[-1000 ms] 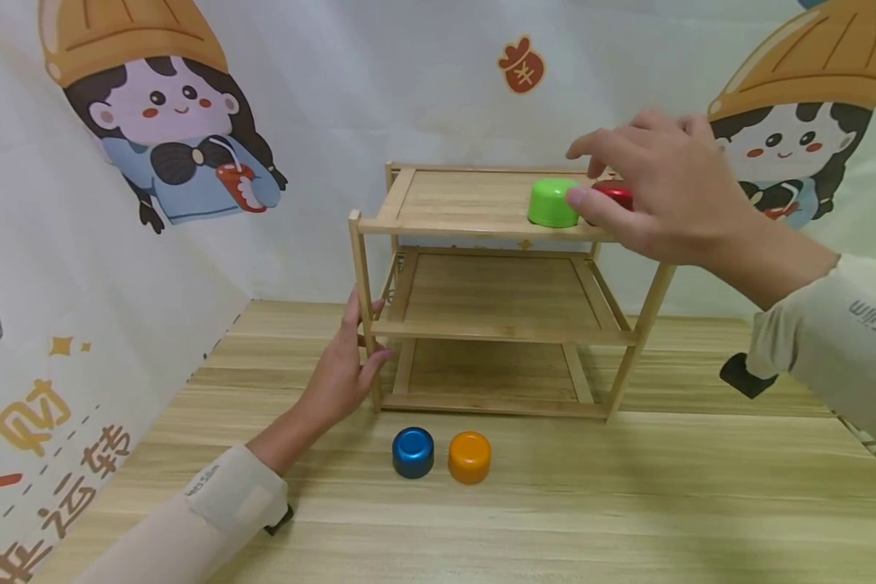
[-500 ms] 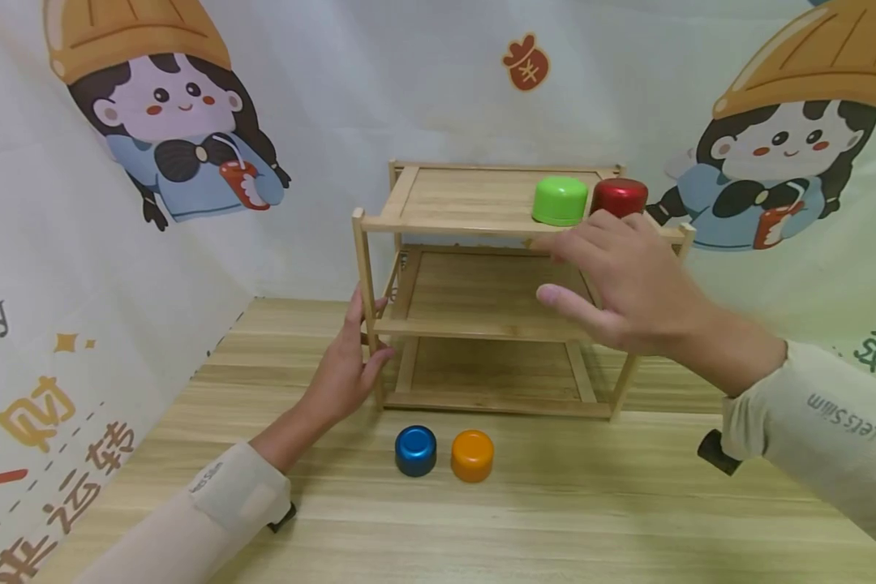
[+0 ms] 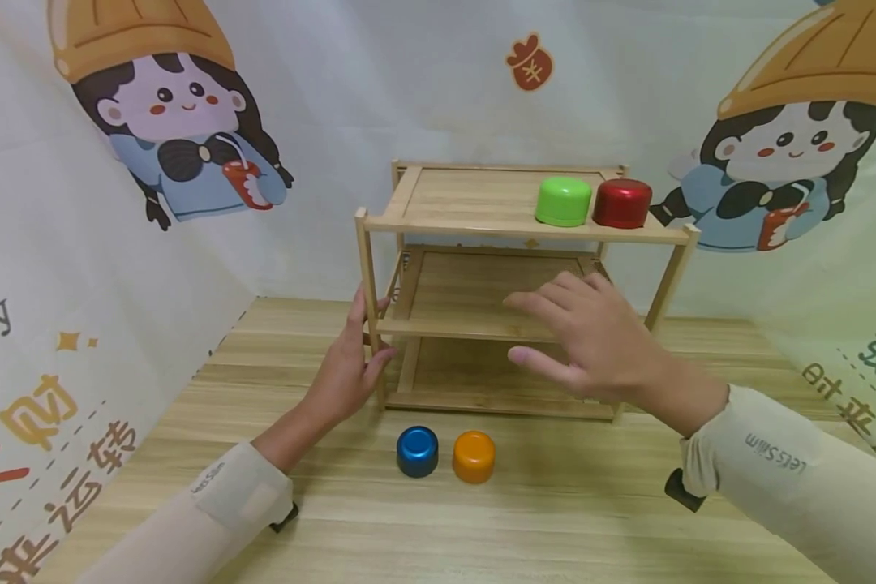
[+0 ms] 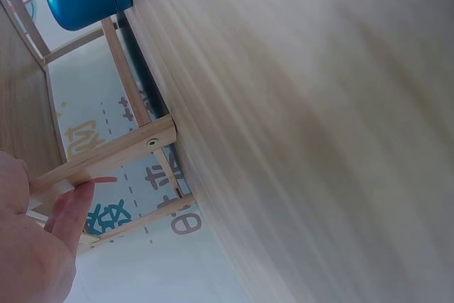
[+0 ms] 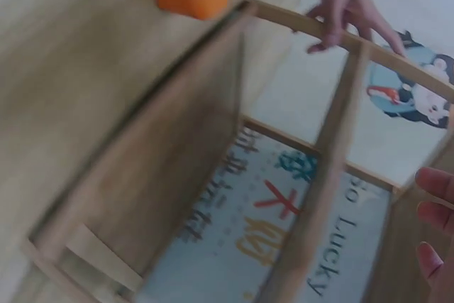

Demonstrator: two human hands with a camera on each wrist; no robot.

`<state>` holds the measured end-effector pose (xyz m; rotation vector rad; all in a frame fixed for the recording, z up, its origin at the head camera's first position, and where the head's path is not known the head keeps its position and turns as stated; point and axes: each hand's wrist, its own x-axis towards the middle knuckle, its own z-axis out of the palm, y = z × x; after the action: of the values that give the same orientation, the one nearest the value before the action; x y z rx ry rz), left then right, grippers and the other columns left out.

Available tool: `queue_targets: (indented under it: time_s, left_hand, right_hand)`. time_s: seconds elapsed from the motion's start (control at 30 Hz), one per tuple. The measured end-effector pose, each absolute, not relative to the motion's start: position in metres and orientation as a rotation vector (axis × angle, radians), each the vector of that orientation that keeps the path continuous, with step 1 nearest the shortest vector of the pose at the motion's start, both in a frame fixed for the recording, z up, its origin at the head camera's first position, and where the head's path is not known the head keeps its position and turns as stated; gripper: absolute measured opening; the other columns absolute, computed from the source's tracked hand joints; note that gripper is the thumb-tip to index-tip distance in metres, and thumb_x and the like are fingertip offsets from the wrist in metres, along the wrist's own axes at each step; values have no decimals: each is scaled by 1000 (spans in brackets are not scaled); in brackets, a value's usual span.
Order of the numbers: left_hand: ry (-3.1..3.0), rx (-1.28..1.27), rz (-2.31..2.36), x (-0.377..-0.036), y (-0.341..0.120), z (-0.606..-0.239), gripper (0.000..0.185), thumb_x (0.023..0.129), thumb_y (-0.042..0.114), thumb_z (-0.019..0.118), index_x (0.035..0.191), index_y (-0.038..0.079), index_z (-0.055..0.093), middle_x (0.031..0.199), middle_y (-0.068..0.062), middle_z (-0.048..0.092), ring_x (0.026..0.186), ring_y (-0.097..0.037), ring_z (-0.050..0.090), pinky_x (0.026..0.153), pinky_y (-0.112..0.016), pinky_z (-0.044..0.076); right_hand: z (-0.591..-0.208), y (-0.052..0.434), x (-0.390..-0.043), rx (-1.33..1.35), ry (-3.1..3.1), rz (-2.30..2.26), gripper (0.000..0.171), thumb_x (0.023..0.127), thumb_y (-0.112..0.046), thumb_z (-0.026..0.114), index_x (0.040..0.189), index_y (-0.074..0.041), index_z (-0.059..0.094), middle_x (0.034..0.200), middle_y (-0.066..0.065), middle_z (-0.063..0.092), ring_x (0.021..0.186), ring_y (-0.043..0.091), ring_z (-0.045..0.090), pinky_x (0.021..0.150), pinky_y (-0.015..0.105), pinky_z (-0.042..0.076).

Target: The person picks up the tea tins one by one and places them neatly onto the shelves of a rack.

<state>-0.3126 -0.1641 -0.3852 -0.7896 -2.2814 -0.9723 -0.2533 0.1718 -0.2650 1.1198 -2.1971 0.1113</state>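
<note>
My left hand (image 3: 350, 357) grips the left front post of a three-tier wooden shelf rack (image 3: 467, 331), thumb in front and fingers behind. The left wrist view shows its fingers (image 4: 74, 214) around that post. Holding nothing, my right hand (image 3: 591, 341) hovers before the middle tier with fingers spread and relaxed. On the top tier, toward its right end, a bright green cap-like cylinder (image 3: 564, 202) sits beside a shiny red one (image 3: 623, 203). On the table in front of the rack stand a metallic blue cap-like cylinder (image 3: 418, 452) and an orange one (image 3: 474, 457), side by side.
A wood-grain table (image 3: 555, 519) carries the rack. Behind and at the sides hangs a white printed cloth (image 3: 336, 97) with cartoon figures and lettering. The rack's right front post (image 3: 670, 276) stands just beyond my right hand.
My right hand has come down and leftward from beside the green and red cylinders on the top tier to the front of the middle tier. The left hand keeps its grip on the post.
</note>
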Motion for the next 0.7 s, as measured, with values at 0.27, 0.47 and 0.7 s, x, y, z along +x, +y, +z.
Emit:
queue_targets:
  time_s: [0.27,0.47,0.7]
  left_hand:
    - [-2300,-782,-995,-311,-164,-386,104,95,-1,68,164,21,-6,159,-12,43,99,-33,71,67,-27,63]
    - [-2292,-789,-987,-311,-164,-386,103,95,-2,68,164,21,-5,158,-13,43,98,-33,71,66,-26,63]
    - [-2289,-792,-988,-313,-164,-385,103,95,-1,67,164,20,-6,159,-14,42,98,-33,71,66,-26,63]
  right_hand:
    - [-308,157,-249,1155,-2229,28,68,101,-70,34,133,-18,65,113,1,72,102,24,60,79,40,46]
    - [-339,151,-248,1181,-2253,-9,69,101,-71,32,133,-20,64,111,-2,72,102,22,61,81,40,47]
    - [-367,145,-250,1201,-2231,-39,74,100,-74,24,129,-20,66,105,-2,71,93,19,59,69,33,40]
